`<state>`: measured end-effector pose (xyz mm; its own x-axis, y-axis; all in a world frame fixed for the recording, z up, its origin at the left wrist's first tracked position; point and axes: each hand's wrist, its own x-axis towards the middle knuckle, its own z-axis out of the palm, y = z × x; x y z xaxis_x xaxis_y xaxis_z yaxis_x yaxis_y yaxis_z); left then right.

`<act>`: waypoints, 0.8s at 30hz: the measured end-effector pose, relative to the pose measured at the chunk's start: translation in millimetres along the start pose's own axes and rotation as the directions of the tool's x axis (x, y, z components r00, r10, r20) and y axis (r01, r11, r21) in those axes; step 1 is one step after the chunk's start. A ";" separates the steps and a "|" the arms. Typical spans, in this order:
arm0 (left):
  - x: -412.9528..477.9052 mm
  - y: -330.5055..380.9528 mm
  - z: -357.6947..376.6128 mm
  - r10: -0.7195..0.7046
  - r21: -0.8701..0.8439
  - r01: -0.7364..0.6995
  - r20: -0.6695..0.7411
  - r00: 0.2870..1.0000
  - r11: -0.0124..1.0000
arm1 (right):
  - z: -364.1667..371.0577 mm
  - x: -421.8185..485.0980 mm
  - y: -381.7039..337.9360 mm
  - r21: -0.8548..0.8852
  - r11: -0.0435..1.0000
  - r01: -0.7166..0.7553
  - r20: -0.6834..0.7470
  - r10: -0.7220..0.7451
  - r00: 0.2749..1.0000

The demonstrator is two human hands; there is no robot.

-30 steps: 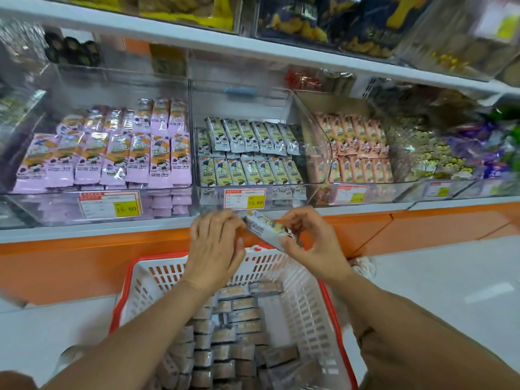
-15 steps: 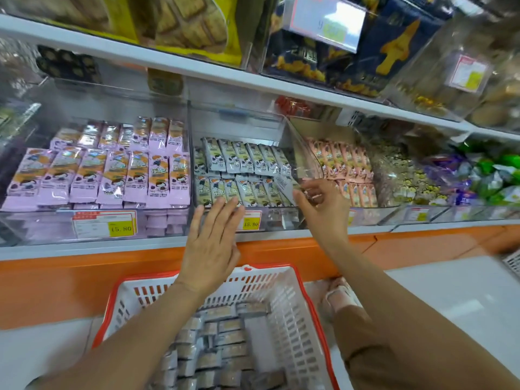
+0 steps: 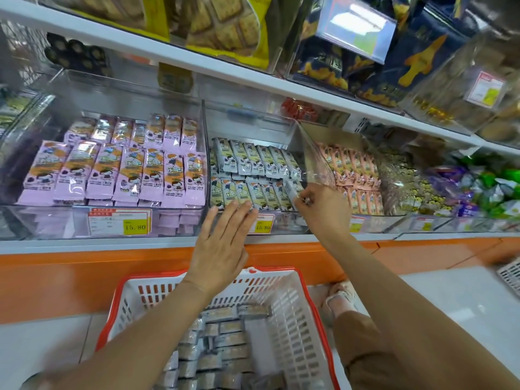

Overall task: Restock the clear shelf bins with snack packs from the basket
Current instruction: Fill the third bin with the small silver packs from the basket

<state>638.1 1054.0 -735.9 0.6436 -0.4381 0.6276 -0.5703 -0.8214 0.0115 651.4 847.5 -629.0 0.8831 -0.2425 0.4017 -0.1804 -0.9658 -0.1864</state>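
A white basket with a red rim (image 3: 295, 327) sits on the floor below me, with several grey snack packs (image 3: 225, 344) inside. The middle clear bin (image 3: 281, 223) on the shelf holds rows of grey-and-yellow snack packs (image 3: 253, 161). My right hand (image 3: 323, 209) pinches one such snack pack (image 3: 292, 188) at the right end of the bin's front row. My left hand (image 3: 222, 243) hovers flat in front of the bin with straight fingers, its fingertips at the bin's front edge, holding nothing.
A clear bin of purple packs (image 3: 112, 170) stands to the left, one of pink packs (image 3: 354, 173) to the right. Yellow price tags (image 3: 135, 225) hang on the bin fronts. An upper shelf (image 3: 253, 77) with biscuit bags juts overhead. My foot (image 3: 340, 299) is beside the basket.
My right hand carried the pack from above the basket up into the middle bin's front row. My left hand let go of it and rose flat toward the bin's front.
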 end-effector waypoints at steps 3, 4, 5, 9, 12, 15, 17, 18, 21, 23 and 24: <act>-0.7 -0.6 -1.1 0.012 0.008 -0.012 0.005 1.000 1.000 | 3.0 0.9 -1.5 -0.026 1.000 0.008 0.021 -0.008 1.000; -1.8 -1.2 -1.2 0.019 0.012 -0.019 0.002 1.000 1.000 | 3.6 1.4 -1.4 -0.023 1.000 0.010 0.021 -0.010 1.000; -3.6 -1.7 -0.8 0.027 0.015 -0.027 -0.006 1.000 1.000 | 3.7 1.7 -1.1 -0.005 1.000 0.016 0.019 -0.016 1.000; -18.5 -5.1 5.4 0.085 0.055 -0.082 -0.066 0.994 0.995 | 2.8 -5.2 -3.8 0.306 0.921 0.240 -0.097 -0.221 0.970; -37.5 -8.3 11.8 0.142 0.062 -0.139 -0.046 0.989 0.988 | 5.0 -28.6 -17.7 0.524 0.739 0.423 -0.154 -0.406 0.901; -57.3 -9.7 15.4 0.137 0.021 -0.138 0.015 0.990 0.990 | 25.3 -60.7 -28.9 0.641 0.641 0.423 -0.103 -0.474 0.875; -71.1 -12.2 19.2 0.127 0.012 -0.129 0.110 0.986 0.992 | 47.8 -82.3 -30.7 0.686 0.622 0.378 -0.016 -0.506 0.863; -77.7 -14.6 22.4 0.117 0.012 -0.121 0.176 0.977 0.993 | 61.8 -92.8 -29.4 0.696 0.627 0.350 0.032 -0.514 0.857; -94.9 -24.3 30.3 0.018 0.012 -0.025 0.379 0.925 1.000 | 107.6 -121.9 -19.3 0.675 0.704 0.223 0.215 -0.477 0.852; -103.1 -29.8 34.1 -0.052 0.015 0.051 0.457 0.888 0.999 | 136.9 -138.4 -10.3 0.607 0.780 0.153 0.360 -0.442 0.822; -107.3 -32.0 37.4 -0.073 0.023 0.071 0.482 0.873 0.997 | 149.7 -146.1 -6.7 0.559 0.818 0.134 0.431 -0.425 0.796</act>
<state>606.4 1113.6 -832.6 0.8497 -0.4986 0.1716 -0.5114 -0.8585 0.0376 588.5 903.2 -820.7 0.9664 0.2566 0.0130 0.2130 -0.7716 -0.5994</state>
